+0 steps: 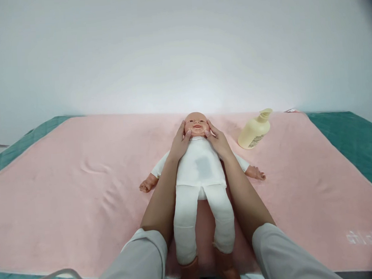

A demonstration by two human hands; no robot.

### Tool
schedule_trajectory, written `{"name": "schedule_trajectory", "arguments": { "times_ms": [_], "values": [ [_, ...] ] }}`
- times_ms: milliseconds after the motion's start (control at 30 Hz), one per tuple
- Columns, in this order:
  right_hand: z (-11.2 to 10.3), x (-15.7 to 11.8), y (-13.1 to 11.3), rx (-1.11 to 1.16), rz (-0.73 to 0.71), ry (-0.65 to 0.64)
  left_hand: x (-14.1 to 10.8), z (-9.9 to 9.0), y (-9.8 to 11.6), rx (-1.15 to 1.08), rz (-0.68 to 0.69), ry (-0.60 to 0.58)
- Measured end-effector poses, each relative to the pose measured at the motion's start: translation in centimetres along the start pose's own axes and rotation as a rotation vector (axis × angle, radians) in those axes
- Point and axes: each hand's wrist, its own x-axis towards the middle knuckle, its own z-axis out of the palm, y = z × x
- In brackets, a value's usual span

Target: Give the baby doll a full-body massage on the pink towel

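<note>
A baby doll with a white cloth body lies on its back, head away from me and feet toward me. My left hand cups the left side of its head, with the thumb by the jaw and fingers along the cheek. On the opposite side my right hand does the same, its thumb near the chin. Between them the doll's face points up. Both forearms run alongside its body, over its outspread cloth arms. A greyish patch marks the chest of the doll.
A pale yellow pump bottle stands to the right of the doll's head. The pink mat covers a green sheet that shows at both sides. Behind is a white wall. A pale tube curves at the lower left.
</note>
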Motion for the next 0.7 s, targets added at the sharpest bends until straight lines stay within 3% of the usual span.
{"name": "schedule_trajectory", "arguments": {
  "times_ms": [433,700],
  "values": [
    [-0.37,-0.22,-0.54,0.016,-0.016,-0.012,-0.02,-0.11,-0.03,0.031,-0.006,0.022],
    [0.08,-0.44,-0.78,0.063,0.052,-0.006,-0.15,0.19,0.05,-0.075,-0.053,0.019]
  ]
}}
